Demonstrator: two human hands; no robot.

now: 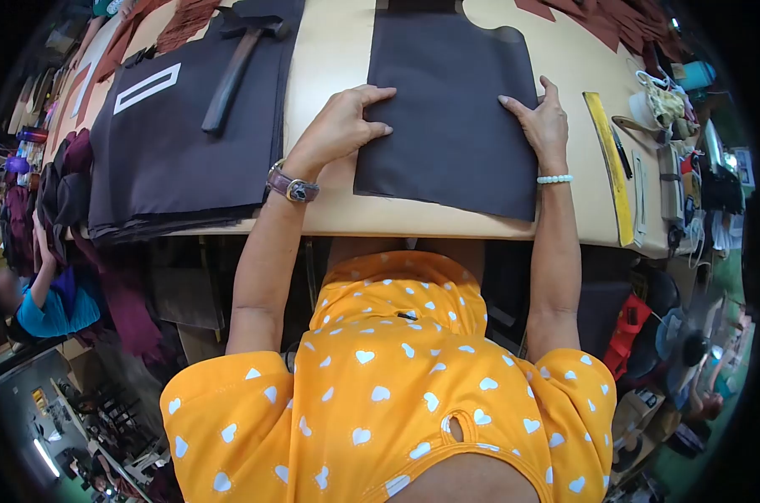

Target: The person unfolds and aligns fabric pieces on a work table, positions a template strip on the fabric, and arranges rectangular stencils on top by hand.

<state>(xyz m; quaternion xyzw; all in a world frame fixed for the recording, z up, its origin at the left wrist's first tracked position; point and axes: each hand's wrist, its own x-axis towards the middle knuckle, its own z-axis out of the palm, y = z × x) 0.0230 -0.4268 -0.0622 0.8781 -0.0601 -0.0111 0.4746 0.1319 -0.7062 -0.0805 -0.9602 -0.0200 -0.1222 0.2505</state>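
A dark, cut fabric panel [447,126] with a curved notch at its upper right lies flat on the pale table in front of me. My left hand [342,126] rests at the panel's left edge, thumb and forefinger apart with their tips on the cloth. At the opposite edge, my right hand [543,126] has its thumb on the panel and its fingers stretched upward along the side. Both hands are open. Left of the panel is a stack of dark fabric pieces [170,168], with a hammer [233,75] and a white rectangular frame [148,90] on top.
A yellow ruler [608,163] and a dark pen-like tool [622,155] lie to the right. Beyond them are a white cup [642,109] and cluttered items. Reddish-brown fabric [632,29] lies at the far right. A person in blue [65,302] is at the left.
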